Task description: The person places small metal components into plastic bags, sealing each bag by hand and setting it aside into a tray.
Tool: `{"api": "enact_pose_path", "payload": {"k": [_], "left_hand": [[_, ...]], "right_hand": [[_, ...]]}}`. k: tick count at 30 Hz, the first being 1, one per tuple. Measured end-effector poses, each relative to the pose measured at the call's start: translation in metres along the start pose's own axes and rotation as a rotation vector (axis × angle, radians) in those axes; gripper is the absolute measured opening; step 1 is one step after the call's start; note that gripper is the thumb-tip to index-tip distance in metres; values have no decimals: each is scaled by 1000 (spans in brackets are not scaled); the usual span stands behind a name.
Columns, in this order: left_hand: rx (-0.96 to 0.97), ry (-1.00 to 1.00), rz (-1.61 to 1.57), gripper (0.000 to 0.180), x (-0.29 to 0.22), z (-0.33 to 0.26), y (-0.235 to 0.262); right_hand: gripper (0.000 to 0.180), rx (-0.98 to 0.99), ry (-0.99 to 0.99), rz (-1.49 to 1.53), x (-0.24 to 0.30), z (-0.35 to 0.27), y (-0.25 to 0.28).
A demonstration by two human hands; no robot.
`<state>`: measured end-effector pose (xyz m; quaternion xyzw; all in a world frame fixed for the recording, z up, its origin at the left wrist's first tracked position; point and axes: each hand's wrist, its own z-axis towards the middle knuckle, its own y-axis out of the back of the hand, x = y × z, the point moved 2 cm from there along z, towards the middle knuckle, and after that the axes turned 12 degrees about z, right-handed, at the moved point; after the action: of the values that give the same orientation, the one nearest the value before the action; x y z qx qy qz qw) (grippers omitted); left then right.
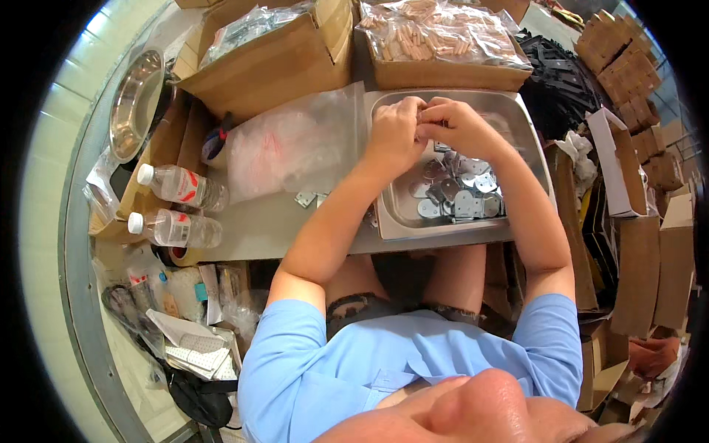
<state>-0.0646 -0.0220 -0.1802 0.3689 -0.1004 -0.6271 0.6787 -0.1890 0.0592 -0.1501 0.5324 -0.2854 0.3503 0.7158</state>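
My left hand (399, 131) and my right hand (459, 127) meet over the far part of a shallow steel tray (390, 214). Both have their fingers bent and pressed together; whatever they pinch is hidden behind the fingers. Under and just nearer than my right hand, a loose pile of small silvery metal plates (467, 205) with rounded ends and holes lies in the tray. To the left of the tray is a flat clear plastic bag (295, 148) with faint red print. A few more small metal plates (304, 198) lie on the table by its near edge.
Behind stand a cardboard box (269, 74) of bagged metal parts and another (450, 76) with bagged wooden dowels. Two water bottles (181, 186) (177, 228) lie at left, near a steel bowl (138, 103). Black parts (557, 85) and cardboard boxes (636, 273) crowd the right.
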Motion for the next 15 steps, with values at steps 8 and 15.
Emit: {"api": "enact_pose_path", "payload": {"k": [8,15], "left_hand": [[100,406,-524,41,25,5,5],[284,441,-678,42,18,2,3]], "right_hand": [[47,797,-359,-71,-5,-22,-9],[41,876,-350,-340,6,-23,-25]]}}
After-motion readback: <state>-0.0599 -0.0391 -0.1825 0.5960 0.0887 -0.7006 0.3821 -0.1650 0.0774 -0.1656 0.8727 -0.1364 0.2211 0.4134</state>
